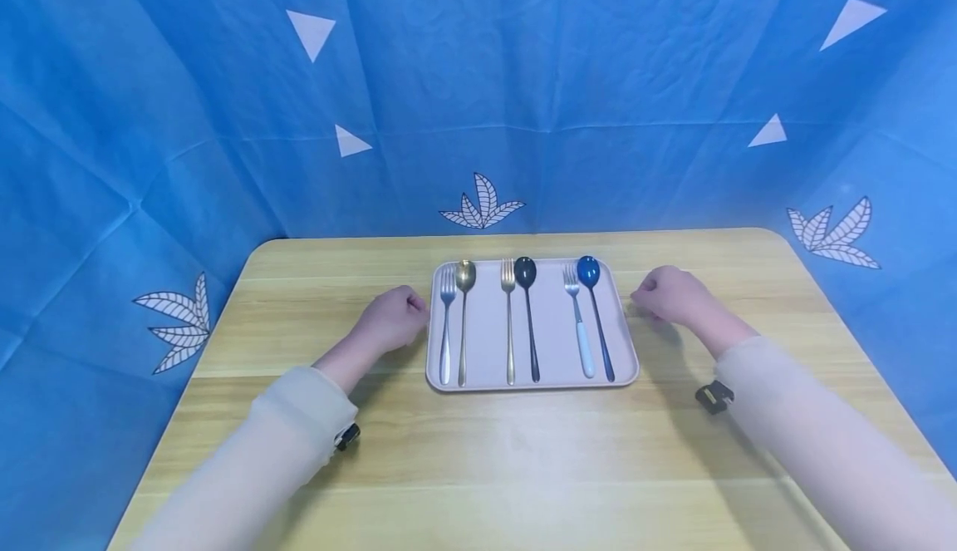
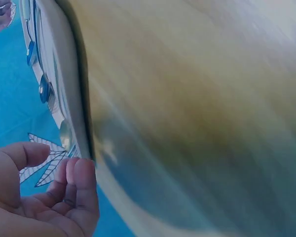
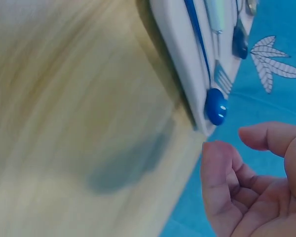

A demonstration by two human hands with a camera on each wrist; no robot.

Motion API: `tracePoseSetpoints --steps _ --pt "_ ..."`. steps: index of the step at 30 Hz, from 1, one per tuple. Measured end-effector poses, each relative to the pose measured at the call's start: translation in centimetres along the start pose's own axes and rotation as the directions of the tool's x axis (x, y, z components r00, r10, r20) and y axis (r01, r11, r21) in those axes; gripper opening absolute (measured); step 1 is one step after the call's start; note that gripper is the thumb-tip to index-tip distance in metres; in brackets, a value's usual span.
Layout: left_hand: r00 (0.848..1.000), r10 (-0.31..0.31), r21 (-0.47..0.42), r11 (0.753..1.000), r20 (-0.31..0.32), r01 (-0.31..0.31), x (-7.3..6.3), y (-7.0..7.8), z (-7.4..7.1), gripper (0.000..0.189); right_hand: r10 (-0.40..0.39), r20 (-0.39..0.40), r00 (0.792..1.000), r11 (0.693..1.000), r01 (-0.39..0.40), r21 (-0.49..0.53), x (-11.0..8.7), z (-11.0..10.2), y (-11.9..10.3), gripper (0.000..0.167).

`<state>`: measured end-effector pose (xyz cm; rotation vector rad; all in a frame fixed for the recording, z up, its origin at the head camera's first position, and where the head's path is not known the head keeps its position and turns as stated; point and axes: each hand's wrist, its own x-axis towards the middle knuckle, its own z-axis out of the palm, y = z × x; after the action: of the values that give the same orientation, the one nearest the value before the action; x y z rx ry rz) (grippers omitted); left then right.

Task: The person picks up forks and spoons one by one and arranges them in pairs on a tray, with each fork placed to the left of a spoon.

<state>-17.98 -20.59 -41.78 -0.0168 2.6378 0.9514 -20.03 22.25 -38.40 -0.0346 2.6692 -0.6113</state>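
Observation:
A pale pinkish tray (image 1: 486, 343) lies on the table, bearing forks and spoons in pairs. From the left come a silver fork (image 1: 448, 289) and gold spoon (image 1: 465, 277), a gold fork (image 1: 508, 281) and black spoon (image 1: 526, 273), then a fork with a pale blue handle (image 1: 585, 347) and a blue spoon (image 1: 588, 271). My left hand (image 1: 392, 318) hovers by the tray's left edge, fingers loosely bent, holding nothing; whether it touches the rim I cannot tell. Beside the right edge is my right hand (image 1: 673, 295), likewise loosely bent, thumb apart from the fingers (image 3: 216, 168).
The wooden table (image 1: 523, 459) has rounded far corners. Blue cloth (image 1: 486, 77) with white triangles and leaf prints hangs behind it and at both sides. A small black device (image 1: 714, 397) is at the right cuff, another (image 1: 347, 436) at the left.

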Motion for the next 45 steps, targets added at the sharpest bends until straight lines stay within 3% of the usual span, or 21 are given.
tracePoseSetpoints --steps 4,8,16,21,29,34,45 --pt "0.998 0.058 0.009 0.998 -0.025 -0.058 -0.9 0.4 -1.1 0.027 -0.059 -0.016 0.998 0.997 0.058 -0.044 -0.9 -1.2 -0.5 0.032" --pt "0.988 0.136 0.088 0.988 -0.073 -0.129 -1.6 0.7 -1.8 0.035 -0.112 -0.037 0.993 0.992 0.109 -0.066 -1.9 -2.1 -0.8 0.030" --pt "0.961 0.243 0.236 0.949 -0.132 -0.208 -2.9 1.2 -3.1 0.061 -0.293 -0.093 0.952 0.951 0.281 -0.127 -3.6 -3.2 -1.3 0.026" --pt "0.930 0.334 0.309 0.910 -0.153 -0.276 -3.6 1.5 -4.0 0.071 -0.343 -0.106 0.933 0.928 0.320 -0.191 -4.7 -3.8 -1.6 0.044" --pt "0.897 0.417 0.408 0.851 -0.146 -0.330 -4.0 0.8 -4.2 0.085 -0.434 -0.063 0.899 0.856 0.390 -0.339 -5.6 -3.7 -1.7 0.082" --pt "0.898 0.429 0.471 0.816 -0.104 -0.335 -4.1 0.3 -3.7 0.094 -0.427 -0.054 0.903 0.831 0.368 -0.416 -5.7 -2.9 -1.9 0.092" --pt "0.904 0.424 0.537 0.775 -0.052 -0.333 -3.9 -0.3 -2.7 0.100 -0.438 -0.047 0.898 0.809 0.371 -0.456 -5.2 -1.6 -1.1 0.098"
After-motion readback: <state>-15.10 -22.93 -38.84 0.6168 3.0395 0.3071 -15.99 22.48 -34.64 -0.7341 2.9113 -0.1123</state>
